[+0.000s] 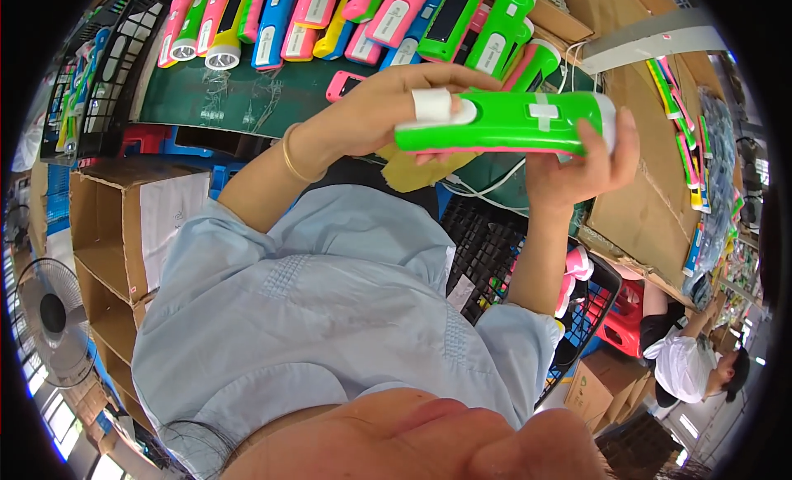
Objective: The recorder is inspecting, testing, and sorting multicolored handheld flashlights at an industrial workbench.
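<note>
A green flashlight (pixel 503 127) with a pale head and a pink underside lies level between my two hands, above the front of the workbench. My left hand (pixel 381 107) is closed round its tail end. White tape wraps that thumb, which rests on a white oval patch on the body. At the head end, my right hand (pixel 577 173) grips the flashlight from below and the far side with curled fingers. A yellow cloth-like piece (pixel 425 171) shows beneath my left hand; whether the hand holds it I cannot tell.
Flashlights in several colours (pixel 318 22) are lined up along the back of the green workbench (pixel 223 100). A black crate (pixel 107 67) stands at the left, cardboard (pixel 639 208) at the right. White cables (pixel 487 201) hang near my right wrist. Another person (pixel 685 364) works at far right.
</note>
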Tool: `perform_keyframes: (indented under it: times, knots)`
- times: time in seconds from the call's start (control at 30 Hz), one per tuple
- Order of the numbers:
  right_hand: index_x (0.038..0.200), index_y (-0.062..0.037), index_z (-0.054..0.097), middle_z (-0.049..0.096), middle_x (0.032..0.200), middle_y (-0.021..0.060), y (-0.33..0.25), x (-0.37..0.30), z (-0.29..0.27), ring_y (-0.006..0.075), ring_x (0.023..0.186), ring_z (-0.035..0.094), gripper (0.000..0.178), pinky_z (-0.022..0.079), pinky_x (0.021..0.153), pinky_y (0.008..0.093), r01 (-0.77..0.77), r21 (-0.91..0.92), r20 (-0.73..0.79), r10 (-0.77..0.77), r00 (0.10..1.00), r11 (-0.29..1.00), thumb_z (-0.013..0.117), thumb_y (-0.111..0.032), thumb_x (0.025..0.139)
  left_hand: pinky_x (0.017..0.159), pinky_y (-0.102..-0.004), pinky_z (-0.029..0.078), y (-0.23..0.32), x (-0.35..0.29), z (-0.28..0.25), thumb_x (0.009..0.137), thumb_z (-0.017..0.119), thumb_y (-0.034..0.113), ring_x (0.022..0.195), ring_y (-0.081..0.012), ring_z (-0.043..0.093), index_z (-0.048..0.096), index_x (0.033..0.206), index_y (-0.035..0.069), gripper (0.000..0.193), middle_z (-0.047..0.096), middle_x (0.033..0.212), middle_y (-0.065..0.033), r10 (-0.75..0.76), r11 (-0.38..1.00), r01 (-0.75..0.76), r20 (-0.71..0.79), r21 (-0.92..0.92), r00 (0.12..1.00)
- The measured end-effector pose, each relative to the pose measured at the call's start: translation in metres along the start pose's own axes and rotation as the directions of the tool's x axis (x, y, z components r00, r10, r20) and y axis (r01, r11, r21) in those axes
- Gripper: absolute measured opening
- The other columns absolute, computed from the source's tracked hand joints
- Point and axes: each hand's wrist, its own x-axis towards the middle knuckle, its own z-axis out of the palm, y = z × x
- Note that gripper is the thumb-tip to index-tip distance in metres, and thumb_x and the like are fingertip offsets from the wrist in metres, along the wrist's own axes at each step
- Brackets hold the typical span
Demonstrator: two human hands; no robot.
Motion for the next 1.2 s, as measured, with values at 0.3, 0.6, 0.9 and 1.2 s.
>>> perform_keyframes:
  times: [0.3,0.6,0.9,1.2]
  knots:
    - [0.123,0.0021,0.034,0.046,0.122,0.0186,-0.001,0.023,-0.003,0.0243,0.106,0.052,0.072,0.042,0.092,0.0357,-0.505,0.64,0.353,0.362,0.863,0.579,0.076,-0.005,0.066,0.084,-0.0377,0.043,0.044,0.008,-0.028,0.063,0.067,0.004,0.094,-0.0274,0.053,0.055,0.115,0.007,0.053,0.06,0.102,-0.0051,0.679,-0.209,-0.418,0.438,0.884,0.589]
    - [0.124,0.0028,0.034,0.044,0.122,0.0187,-0.018,0.077,0.011,0.0234,0.103,0.053,0.07,0.043,0.089,0.0333,-0.495,0.694,0.313,0.4,0.862,0.523,0.074,-0.003,0.067,0.073,-0.0339,0.046,0.1,-0.003,-0.033,0.066,0.063,0.003,0.085,-0.0245,0.054,0.054,0.115,0.011,0.05,0.055,0.091,-0.0063,0.727,-0.317,-0.387,0.484,0.866,0.487]
    - [0.111,0.001,0.052,0.052,0.111,0.0188,-0.076,0.001,0.023,0.0351,0.101,0.05,0.036,0.039,0.088,0.0392,-0.364,0.447,0.742,-0.111,0.661,0.817,0.06,-0.016,0.08,0.072,-0.0357,0.049,0.085,-0.216,-0.109,0.072,0.068,0.027,0.081,-0.0305,0.061,0.057,0.107,0.001,0.044,0.062,0.092,-0.0182,0.968,0.102,0.582,-0.216,0.807,0.129]
    - [0.111,-0.0002,0.052,0.051,0.114,0.019,-0.066,-0.045,0.039,0.0374,0.102,0.047,0.049,0.036,0.088,0.0475,-0.178,0.493,0.589,-0.175,0.789,0.852,0.055,-0.041,0.083,0.069,-0.0417,0.045,0.032,-0.623,0.052,0.079,0.057,0.023,0.08,-0.0385,0.059,0.061,0.084,-0.002,0.025,0.062,0.08,-0.0224,0.418,0.802,0.345,-0.047,0.488,-0.907]
